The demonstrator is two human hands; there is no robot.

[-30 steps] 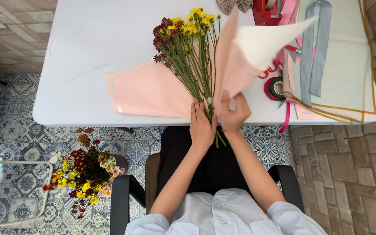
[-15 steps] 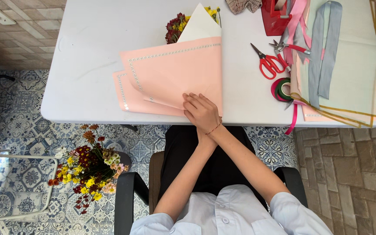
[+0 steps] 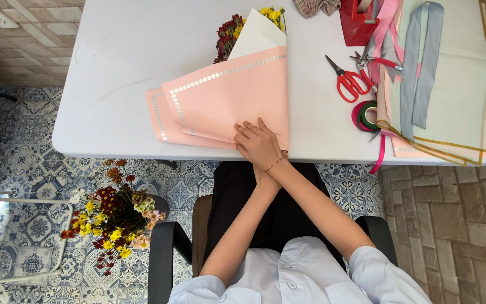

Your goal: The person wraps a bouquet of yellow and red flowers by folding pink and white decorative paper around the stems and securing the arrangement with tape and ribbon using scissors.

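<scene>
Wrap: pink wrapping paper sheet with dotted silver border (image 3: pixel 229 104), folded over the red-and-yellow flower bunch (image 3: pixel 233 31), near table edge.
Right hand (image 3: pixel 259 145): yours, laid flat, fingers together, pressing the fold.
Left hand (image 3: pixel 262 179): crossed beneath it, grip cannot tell.
Risk: ease off and the fold may spring open.
Risk: heavy pressure could crush stems.
Nearby: red-handled scissors (image 3: pixel 347 81) on white table (image 3: pixel 113 56).

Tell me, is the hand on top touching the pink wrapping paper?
Touching. The head view shows the right hand lying flat on the pink wrapping paper, fingers pressed onto it.
</scene>
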